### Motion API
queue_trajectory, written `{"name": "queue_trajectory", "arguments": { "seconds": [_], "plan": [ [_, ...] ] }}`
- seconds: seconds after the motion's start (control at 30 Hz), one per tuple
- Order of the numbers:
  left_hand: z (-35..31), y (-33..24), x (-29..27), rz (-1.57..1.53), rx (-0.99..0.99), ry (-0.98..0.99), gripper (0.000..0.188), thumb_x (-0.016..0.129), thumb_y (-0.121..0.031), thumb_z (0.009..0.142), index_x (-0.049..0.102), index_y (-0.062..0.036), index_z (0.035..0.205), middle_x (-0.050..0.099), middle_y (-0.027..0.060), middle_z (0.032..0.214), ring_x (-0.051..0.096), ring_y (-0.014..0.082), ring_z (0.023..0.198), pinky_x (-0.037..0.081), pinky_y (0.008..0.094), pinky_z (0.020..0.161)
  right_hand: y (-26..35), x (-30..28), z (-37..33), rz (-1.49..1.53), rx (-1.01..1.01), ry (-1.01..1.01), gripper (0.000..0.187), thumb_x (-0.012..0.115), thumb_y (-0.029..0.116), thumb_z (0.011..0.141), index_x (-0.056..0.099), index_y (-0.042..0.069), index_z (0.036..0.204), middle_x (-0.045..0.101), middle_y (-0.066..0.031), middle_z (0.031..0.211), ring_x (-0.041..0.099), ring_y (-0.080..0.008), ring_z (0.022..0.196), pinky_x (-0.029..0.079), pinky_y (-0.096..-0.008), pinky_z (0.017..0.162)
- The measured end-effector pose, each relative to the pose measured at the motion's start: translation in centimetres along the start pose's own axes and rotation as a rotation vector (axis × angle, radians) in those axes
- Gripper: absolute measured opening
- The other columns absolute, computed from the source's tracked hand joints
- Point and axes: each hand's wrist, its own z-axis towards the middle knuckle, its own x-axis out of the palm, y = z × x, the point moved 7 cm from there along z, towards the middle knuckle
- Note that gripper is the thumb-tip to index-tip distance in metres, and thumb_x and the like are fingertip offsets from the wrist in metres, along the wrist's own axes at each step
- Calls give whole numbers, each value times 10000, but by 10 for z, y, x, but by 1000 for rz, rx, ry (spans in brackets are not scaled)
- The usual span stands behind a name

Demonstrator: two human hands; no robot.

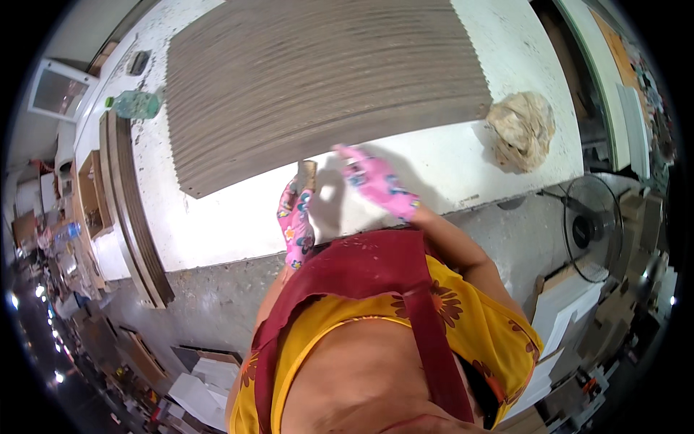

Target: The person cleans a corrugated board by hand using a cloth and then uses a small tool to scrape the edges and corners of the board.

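My left hand (296, 224), in a pink flowered glove, is closed around a small, worn brown block (308, 175) that sticks up past the fingers. It is close to the near edge of a stack of grey-brown ribbed boards (325, 79), above the white table (238, 224). To its right, my right hand (377, 184), gloved the same way and slightly blurred, has its fingers stretched toward the front face of the stack. Nothing shows in that hand. Whether its fingertips touch the boards I cannot tell.
A crumpled, stained plastic bag (522, 132) lies right of the stack. At left are a green-tinted bottle (134, 105), a small dark block (137, 63) and long brown strips (134, 210) reaching past the table edge. A round fan (593, 228) stands at right.
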Motion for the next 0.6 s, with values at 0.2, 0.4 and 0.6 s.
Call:
{"name": "queue_trajectory", "arguments": {
  "seconds": [0.2, 0.4, 0.6],
  "plan": [
    [6, -90, -140, 291, 252, -549, 355, 518, -104, 933, 514, 31, 1261, 577, 162, 1196, 573, 225, 1095, 461, 337, 997, -86, -264, -114, -701, 81, -1104, 628, 580, 436, 886, 469, 31, 1352, 448, -183, 1393, 449, -331, 1259, 331, -443, 1074],
    [86, -124, -304, 249, 499, -545, 276, 633, -63, 874, 592, -29, 1146, 613, 62, 985, 552, 122, 841, 454, 267, 731, -202, -360, -125, -1175, 656, -892, 728, 529, 580, 855, 488, 45, 1347, 441, -187, 1404, 389, -338, 1312, 309, -415, 1082],
    [153, -120, -372, 533, 552, -761, 456, 636, -26, 854, 490, 46, 1280, 575, 107, 1111, 547, 182, 910, 451, 284, 816, -233, -375, -133, -641, 391, -1063, 578, 585, 356, 889, 508, -42, 1301, 523, -217, 1320, 507, -308, 1203, 378, -365, 1018]
  ]
}}
